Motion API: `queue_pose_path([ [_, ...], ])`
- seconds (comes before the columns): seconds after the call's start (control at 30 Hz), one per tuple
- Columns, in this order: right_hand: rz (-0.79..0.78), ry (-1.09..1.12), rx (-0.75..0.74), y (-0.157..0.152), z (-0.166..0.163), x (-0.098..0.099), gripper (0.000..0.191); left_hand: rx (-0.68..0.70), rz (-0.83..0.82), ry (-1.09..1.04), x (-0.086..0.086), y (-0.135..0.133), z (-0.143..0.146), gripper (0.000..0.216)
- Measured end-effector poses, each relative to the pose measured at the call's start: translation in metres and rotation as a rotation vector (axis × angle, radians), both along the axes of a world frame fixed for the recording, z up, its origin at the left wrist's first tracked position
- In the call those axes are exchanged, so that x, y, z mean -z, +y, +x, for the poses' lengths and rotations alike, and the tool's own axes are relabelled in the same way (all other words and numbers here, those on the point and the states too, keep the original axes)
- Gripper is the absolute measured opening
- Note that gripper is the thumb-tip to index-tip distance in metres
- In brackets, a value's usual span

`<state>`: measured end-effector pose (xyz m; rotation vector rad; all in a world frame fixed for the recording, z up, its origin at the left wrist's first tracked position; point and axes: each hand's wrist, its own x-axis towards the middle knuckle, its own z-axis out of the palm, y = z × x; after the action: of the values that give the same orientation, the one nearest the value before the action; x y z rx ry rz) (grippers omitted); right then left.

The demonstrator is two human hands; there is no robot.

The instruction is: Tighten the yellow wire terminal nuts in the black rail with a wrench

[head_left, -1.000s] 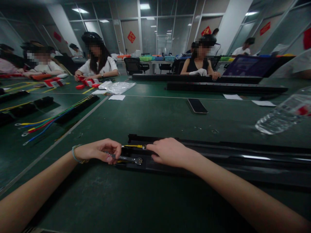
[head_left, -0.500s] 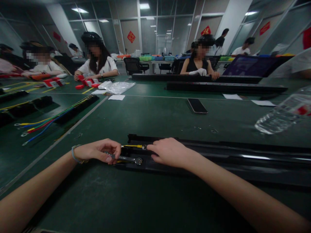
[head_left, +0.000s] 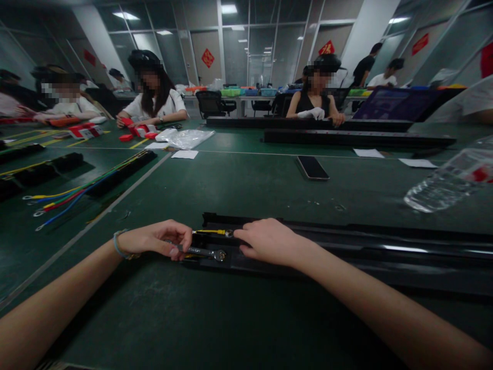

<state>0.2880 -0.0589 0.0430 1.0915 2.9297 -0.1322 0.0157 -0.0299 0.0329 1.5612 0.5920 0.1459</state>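
Observation:
A long black channel [head_left: 346, 246] lies across the green table in front of me. My left hand [head_left: 157, 239] is closed around the handle of a small metal wrench [head_left: 204, 252], whose ring end sits over the channel's left end. My right hand [head_left: 269, 240] rests on top of the channel with its fingers curled down, fingertips beside a yellow wire with a ring terminal [head_left: 215, 233]. Whether these fingers pinch anything is hidden.
A phone [head_left: 313, 167] lies on the table beyond the channel. A clear water bottle [head_left: 447, 180] lies on its side at right. Coloured wires [head_left: 61, 200] run from another black channel at left. Several people sit at the far side, with paper slips and a plastic bag.

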Motion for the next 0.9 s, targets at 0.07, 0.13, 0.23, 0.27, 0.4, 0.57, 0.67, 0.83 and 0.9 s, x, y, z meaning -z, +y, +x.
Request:
queue_pose_path([
  [0.07,-0.009,0.005,0.000,0.0000,-0.0005,-0.0004,0.030,0.000,0.001,0.005,0.0007,0.0003,-0.0004,0.012],
  [0.13,-0.006,0.008,0.002,0.0001,-0.0011,-0.0004,0.030,-0.001,0.007,0.009,0.0013,0.0005,-0.0003,0.012],
  [0.23,-0.003,0.010,0.005,0.0002,-0.0015,0.0000,0.028,-0.001,0.020,0.018,0.0014,0.0005,0.0002,0.011],
  [0.27,-0.001,0.009,0.006,0.0002,-0.0015,0.0002,0.028,-0.002,0.025,0.021,0.0014,0.0004,0.0003,0.010],
  [0.4,0.017,0.003,0.008,0.0001,-0.0011,0.0011,0.028,-0.007,0.049,0.037,0.0014,0.0002,0.0001,0.009],
  [0.57,0.005,-0.006,0.002,-0.0001,-0.0006,0.0009,0.028,-0.020,0.032,0.015,0.0027,0.0000,0.0008,0.012],
  [0.67,0.012,-0.006,0.002,-0.0001,-0.0008,0.0002,0.027,-0.021,0.024,0.000,0.0031,0.0002,0.0015,0.012],
  [0.83,0.019,-0.016,0.003,-0.0003,-0.0011,0.0003,0.027,-0.021,0.024,-0.006,0.0024,0.0003,0.0017,0.012],
  [0.9,0.021,-0.011,0.003,-0.0004,-0.0010,0.0008,0.028,-0.024,0.016,-0.004,0.0019,0.0001,0.0018,0.012],
])
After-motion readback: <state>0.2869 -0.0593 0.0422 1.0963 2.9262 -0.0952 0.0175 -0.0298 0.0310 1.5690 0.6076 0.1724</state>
